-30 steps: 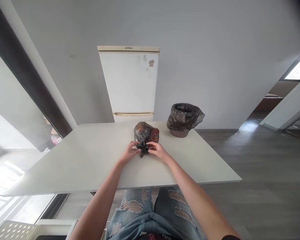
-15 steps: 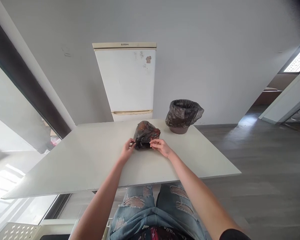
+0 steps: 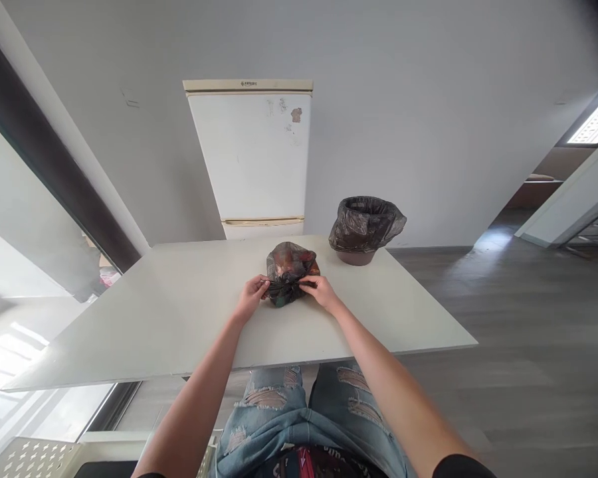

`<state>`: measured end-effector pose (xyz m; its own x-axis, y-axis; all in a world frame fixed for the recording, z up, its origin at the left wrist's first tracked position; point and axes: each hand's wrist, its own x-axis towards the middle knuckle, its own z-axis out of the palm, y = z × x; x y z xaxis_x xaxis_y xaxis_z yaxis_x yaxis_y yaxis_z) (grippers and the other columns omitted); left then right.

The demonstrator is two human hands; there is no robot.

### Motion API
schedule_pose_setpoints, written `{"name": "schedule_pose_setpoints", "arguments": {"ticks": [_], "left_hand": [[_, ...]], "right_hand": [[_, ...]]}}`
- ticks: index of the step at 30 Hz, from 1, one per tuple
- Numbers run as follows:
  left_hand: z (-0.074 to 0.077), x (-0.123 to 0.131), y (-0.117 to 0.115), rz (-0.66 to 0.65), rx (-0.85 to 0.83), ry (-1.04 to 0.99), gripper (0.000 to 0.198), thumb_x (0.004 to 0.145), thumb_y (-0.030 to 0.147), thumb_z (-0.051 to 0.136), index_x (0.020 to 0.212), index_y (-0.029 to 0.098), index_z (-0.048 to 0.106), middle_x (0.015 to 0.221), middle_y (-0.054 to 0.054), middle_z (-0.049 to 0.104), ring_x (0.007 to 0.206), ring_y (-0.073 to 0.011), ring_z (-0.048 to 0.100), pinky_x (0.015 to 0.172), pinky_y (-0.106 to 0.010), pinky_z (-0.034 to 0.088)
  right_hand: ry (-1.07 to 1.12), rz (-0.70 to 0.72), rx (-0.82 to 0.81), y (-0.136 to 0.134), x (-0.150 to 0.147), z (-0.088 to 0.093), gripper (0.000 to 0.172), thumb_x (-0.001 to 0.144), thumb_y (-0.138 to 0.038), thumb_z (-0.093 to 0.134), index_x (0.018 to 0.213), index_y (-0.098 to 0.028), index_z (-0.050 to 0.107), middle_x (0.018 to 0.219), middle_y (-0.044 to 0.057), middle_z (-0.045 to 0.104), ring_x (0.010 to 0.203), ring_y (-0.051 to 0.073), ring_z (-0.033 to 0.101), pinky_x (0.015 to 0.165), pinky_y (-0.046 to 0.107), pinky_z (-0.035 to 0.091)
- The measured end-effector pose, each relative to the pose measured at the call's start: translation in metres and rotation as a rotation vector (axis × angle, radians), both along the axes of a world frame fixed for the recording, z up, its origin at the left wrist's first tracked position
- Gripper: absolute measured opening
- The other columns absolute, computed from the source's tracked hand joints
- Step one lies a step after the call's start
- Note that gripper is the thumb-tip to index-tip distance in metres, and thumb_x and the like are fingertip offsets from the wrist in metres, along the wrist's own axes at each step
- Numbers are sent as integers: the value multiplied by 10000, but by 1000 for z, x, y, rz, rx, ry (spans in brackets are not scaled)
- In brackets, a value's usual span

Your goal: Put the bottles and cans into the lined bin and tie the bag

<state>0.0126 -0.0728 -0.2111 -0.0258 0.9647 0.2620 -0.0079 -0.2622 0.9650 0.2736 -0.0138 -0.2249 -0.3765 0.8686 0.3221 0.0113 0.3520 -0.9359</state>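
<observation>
A filled black plastic bag (image 3: 288,264) rests on the white table (image 3: 189,312) in front of me. Reddish and greenish contents show through its thin film, but I cannot make out what they are. My left hand (image 3: 252,294) pinches the gathered plastic at the bag's left side. On the opposite side my right hand (image 3: 321,291) pinches another part of it, thumb and fingers together. The plastic is drawn across between the two hands, over the bag's near side.
A brown trash bin (image 3: 356,257) lined with a black bag stands at the table's back right corner. Behind the table is a white refrigerator (image 3: 259,159) against the grey wall. A pale perforated plastic basket (image 3: 32,458) sits at the lower left.
The bag has shifted shape: its top is rounder and more of its near side bulges toward me. Both hands stay at its sides, with the plastic now pulled between them.
</observation>
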Motion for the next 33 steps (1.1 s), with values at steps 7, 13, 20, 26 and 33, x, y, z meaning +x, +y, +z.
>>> {"name": "schedule_pose_setpoints", "arguments": {"ticks": [7, 13, 20, 26, 33], "left_hand": [[-1, -11, 4, 234, 76, -197, 469, 939, 660, 652, 856, 201, 611, 631, 41, 444, 525, -95, 417, 496, -243, 390], [-1, -8, 2, 127, 116, -193, 498, 964, 680, 588, 943, 194, 696, 841, -49, 633, 725, -154, 579, 664, -298, 503], [-3, -7, 4, 130, 241, 200, 341, 892, 482, 742, 1150, 260, 752, 1174, -98, 713, 1037, -238, 631, 875, -368, 517], [-3, 5, 1, -32, 374, 469, 243, 792, 430, 848, 957, 252, 848, 1044, -119, 684, 1025, -299, 635, 1024, -521, 487], [0, 1, 4, 22, 324, 438, 358, 885, 575, 724, 847, 220, 751, 950, -91, 653, 875, -230, 601, 794, -382, 496]], "right_hand": [[199, -177, -98, 4, 6, 4, 278, 833, -452, 650, 989, -228, 699, 1015, 62, 760, 912, 250, 674, 826, 366, 513], [244, -18, -161, -8, 6, 16, 181, 795, -402, 541, 740, -233, 575, 1093, 93, 799, 1044, 300, 693, 931, 422, 517], [259, 209, -214, -11, 6, 19, 241, 764, -393, 541, 613, -217, 606, 1211, 108, 774, 1087, 330, 684, 970, 465, 512], [97, 202, -125, -7, 2, 9, 252, 802, -455, 718, 871, -213, 747, 1003, 63, 753, 932, 245, 680, 887, 384, 522], [-86, 123, 8, -8, -6, 0, 453, 716, -456, 860, 1095, -221, 782, 763, -13, 629, 663, 152, 531, 731, 326, 492]]}}
